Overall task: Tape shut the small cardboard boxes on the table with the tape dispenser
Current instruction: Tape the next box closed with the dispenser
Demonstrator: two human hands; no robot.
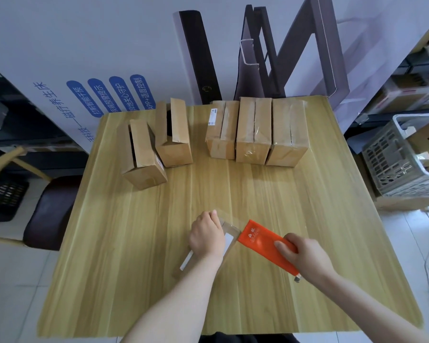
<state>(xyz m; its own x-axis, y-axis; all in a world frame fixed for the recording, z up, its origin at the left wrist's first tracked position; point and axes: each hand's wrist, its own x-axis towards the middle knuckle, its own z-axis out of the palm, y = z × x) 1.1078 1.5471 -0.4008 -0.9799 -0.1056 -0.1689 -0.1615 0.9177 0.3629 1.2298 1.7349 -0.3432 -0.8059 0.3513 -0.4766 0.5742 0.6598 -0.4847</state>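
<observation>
A storeroom, with shelves on both sides and a white printed board (60, 45) leaning behind the wooden counter (134, 268). A grey crate (391, 159) stands off the right edge and a dark chair (47, 211) off the left.

At the back right of the counter three taped boxes (253, 129) stand side by side, touching. At the back left are two open boxes (144, 154), flaps up, a small gap between them; by the look of it these are yet to be sealed.

The box (229, 241) in hand lies flat near the front edge, well apart from the rest. Its long axis runs on a slant, from far right to near left. The orange dispenser (260, 241) lies just to its right, slanted the other way, so the two stand roughly crosswise, and its head meets the box's far right end. A faint clear strip seems to run from there round the box's far end, though it is hard to make out.

The left grip (206, 236) lies over the middle of the box, fingers curled over its far side, holding it down. The right grip (305, 256) is clenched round the rear end of the dispenser. The left is the nearer to the box; the right would have to pull the dispenser along or away.
</observation>
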